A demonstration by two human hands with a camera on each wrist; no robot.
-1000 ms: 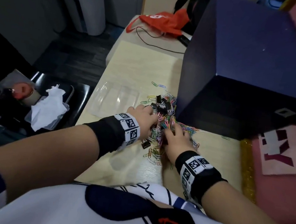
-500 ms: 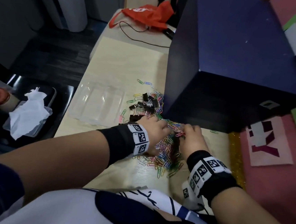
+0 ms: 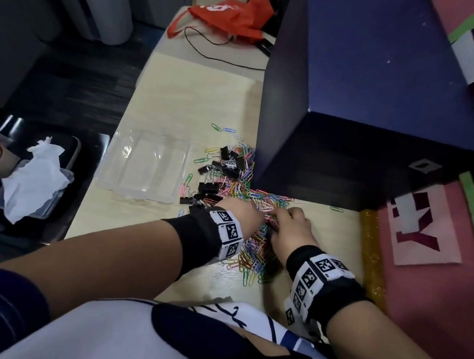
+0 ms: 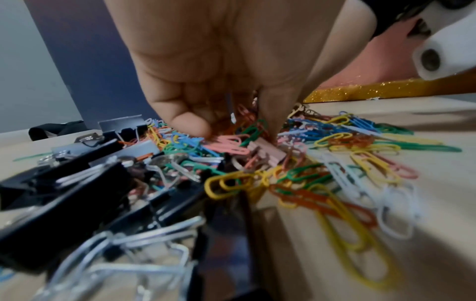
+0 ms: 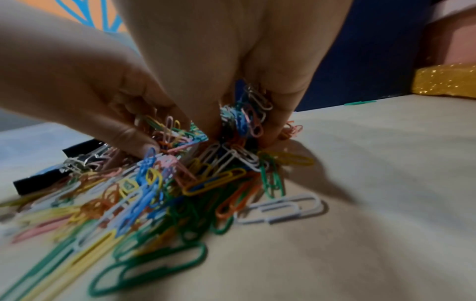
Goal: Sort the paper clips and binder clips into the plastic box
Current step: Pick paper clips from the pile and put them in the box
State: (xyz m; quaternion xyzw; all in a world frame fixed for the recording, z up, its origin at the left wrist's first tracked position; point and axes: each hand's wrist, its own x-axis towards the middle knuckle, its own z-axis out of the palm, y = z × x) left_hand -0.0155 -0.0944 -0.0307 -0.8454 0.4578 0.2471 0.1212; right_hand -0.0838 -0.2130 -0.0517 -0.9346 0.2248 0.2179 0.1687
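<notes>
Both hands dig into glossy coloured wire paper clips (image 3: pixel 254 256) on the pale wooden table (image 3: pixel 209 95): right hand (image 3: pixel 293 231) clutches a bunch, left hand (image 3: pixel 245 217) pinches some. Black binder clips (image 3: pixel 225 163) lie beside the clear ribbed plastic box (image 3: pixel 144 167).

plastic box (image 3: pixel 144 167) left of clips (image 3: pixel 230 173), hands (image 3: pixel 291 231) behind

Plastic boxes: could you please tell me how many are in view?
2: one plastic box on the table left of the clips, another box off the table, holding crumpled tissue.

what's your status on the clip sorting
Both hands, left and right, gathering paper clips. Plastic box holds nothing. Binder clips mixed in.
</notes>
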